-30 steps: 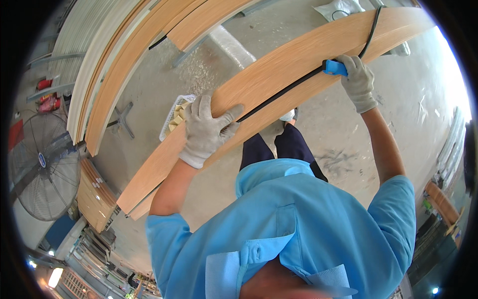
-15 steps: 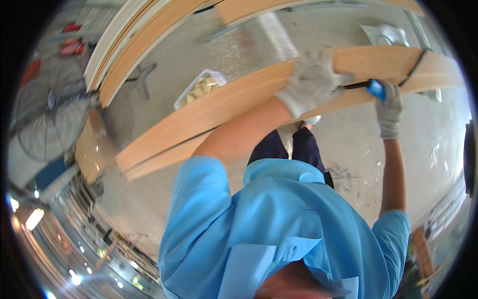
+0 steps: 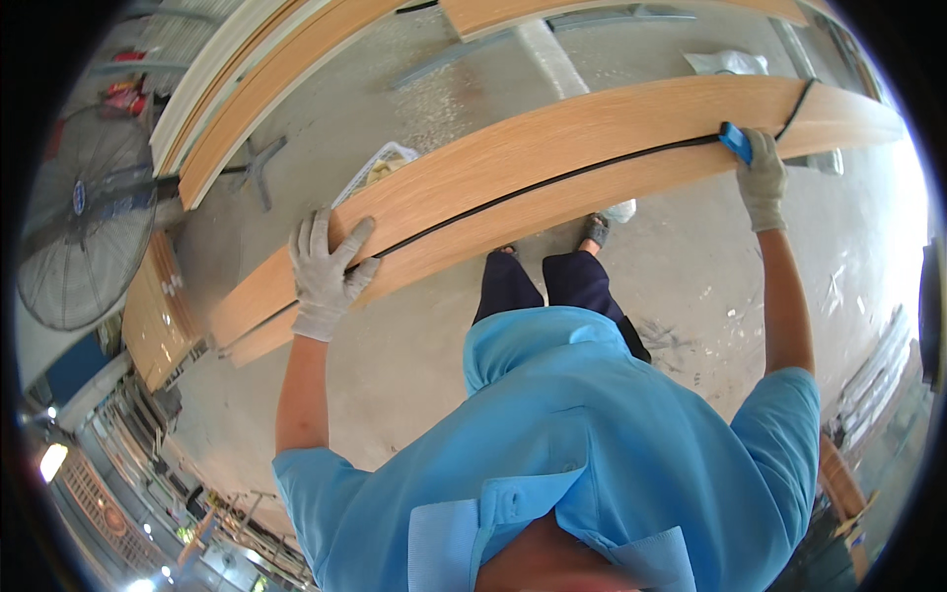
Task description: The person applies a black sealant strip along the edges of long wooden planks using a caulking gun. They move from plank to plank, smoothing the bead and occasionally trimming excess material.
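Observation:
A long wood-coloured board [image 3: 567, 128] slants across in front of me, its right end higher in the picture. Along its length runs a thin black strip [image 3: 552, 182], lying in or along a lengthwise groove. My left hand [image 3: 327, 271], in a grey-white work glove, lies with fingers spread over the board's left part, across the strip's line. My gloved right hand [image 3: 764, 183] is closed round a small blue hand tool [image 3: 735, 143] on the board near its right end; the tool's exact kind does not show. Beyond it, more black strip [image 3: 799, 109] crosses the board's far edge.
More wood-coloured and white profiles [image 3: 261, 89] stand at the upper left, another board [image 3: 513, 15] at the top. A white basket [image 3: 390, 158] sits partly behind my board. A large fan [image 3: 84, 217] is on the left. Plastic wrapping [image 3: 728, 62] lies at the upper right.
My left hand has slid from near the blue tool leftward along the board to its left part. The right hand stays near the right end with the tool.

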`<action>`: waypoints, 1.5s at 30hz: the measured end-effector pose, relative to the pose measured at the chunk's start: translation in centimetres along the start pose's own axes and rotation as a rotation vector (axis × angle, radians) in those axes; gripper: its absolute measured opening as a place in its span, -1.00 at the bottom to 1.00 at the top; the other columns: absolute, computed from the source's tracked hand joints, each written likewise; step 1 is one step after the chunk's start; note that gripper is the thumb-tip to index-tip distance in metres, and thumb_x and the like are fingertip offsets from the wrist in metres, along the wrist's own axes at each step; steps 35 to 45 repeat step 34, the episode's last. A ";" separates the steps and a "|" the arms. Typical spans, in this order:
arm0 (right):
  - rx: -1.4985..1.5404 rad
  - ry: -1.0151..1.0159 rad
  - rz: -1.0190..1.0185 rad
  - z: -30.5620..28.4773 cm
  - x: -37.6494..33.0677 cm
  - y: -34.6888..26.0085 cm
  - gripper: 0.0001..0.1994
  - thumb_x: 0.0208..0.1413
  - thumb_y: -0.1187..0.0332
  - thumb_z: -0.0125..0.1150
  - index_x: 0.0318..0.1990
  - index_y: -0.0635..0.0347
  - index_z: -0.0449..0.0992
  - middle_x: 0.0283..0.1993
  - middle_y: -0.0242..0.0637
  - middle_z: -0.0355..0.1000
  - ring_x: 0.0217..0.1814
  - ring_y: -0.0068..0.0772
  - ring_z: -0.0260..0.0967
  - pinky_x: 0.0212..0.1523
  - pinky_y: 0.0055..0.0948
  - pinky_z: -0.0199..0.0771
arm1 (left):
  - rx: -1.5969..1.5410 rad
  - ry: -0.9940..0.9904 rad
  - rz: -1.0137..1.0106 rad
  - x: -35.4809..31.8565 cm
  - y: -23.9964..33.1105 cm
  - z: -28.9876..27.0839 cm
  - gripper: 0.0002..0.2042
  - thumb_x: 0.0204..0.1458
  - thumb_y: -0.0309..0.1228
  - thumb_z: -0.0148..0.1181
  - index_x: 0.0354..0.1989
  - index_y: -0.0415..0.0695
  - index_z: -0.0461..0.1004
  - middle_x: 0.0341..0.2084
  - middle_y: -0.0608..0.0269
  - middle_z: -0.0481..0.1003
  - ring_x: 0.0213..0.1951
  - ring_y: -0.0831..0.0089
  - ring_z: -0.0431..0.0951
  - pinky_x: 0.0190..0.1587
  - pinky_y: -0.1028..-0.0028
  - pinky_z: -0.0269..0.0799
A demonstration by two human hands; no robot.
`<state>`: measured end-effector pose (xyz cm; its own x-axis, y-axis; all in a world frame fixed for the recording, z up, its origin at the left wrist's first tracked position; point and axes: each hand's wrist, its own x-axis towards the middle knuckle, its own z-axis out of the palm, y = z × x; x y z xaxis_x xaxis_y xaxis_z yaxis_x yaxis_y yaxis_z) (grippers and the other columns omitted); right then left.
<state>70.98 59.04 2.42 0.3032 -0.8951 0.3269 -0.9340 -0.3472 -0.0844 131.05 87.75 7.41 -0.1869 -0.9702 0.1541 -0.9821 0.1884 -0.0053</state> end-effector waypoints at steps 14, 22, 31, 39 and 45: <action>-0.056 0.128 -0.054 0.5 -0.5 -1.6 -0.76 0.00 0.36 0.26 -0.13 -0.08 0.59 -0.19 -0.37 0.51 -0.15 -0.24 0.55 -0.26 -0.26 0.55 | -0.254 -0.024 0.299 21.5 17.3 3.2 -0.56 0.00 -0.07 0.30 0.13 0.48 0.62 0.30 -0.20 0.29 0.21 -0.20 0.32 0.21 -0.05 0.25; 0.123 -0.106 -0.074 -2.7 0.9 -2.7 -0.80 0.04 0.39 0.24 -0.15 -0.03 0.56 -0.29 -0.34 0.48 -0.21 -0.21 0.57 -0.28 -0.26 0.57 | -0.372 0.011 0.347 29.8 25.3 6.0 -0.65 0.00 -0.11 0.30 0.02 0.45 0.68 0.28 -0.03 0.34 0.12 -0.12 0.34 0.20 -0.08 0.22; 0.080 -0.765 -0.574 -11.7 10.4 6.8 -0.76 0.13 0.26 0.30 -0.06 0.05 0.58 -0.23 -0.10 0.61 -0.09 -0.08 0.62 -0.13 -0.13 0.58 | -0.309 0.016 0.320 29.6 25.9 4.7 -0.66 0.03 -0.11 0.31 0.02 0.47 0.68 0.29 0.06 0.34 0.17 -0.08 0.29 0.25 -0.06 0.18; 0.108 -0.867 -0.419 -14.0 14.3 12.4 -0.56 0.11 0.13 0.38 0.14 -0.01 0.58 0.04 0.01 0.61 0.13 -0.16 0.58 0.19 -0.27 0.52 | -0.332 -0.056 0.281 29.6 26.0 4.5 -0.64 0.00 -0.11 0.35 0.03 0.46 0.68 0.30 0.06 0.33 0.25 0.06 0.28 0.30 -0.06 0.16; 0.108 -0.867 -0.419 -14.0 14.3 12.4 -0.56 0.11 0.13 0.38 0.14 -0.01 0.58 0.04 0.01 0.61 0.13 -0.16 0.58 0.19 -0.27 0.52 | -0.332 -0.056 0.281 29.6 26.0 4.5 -0.64 0.00 -0.11 0.35 0.03 0.46 0.68 0.30 0.06 0.33 0.25 0.06 0.28 0.30 -0.06 0.16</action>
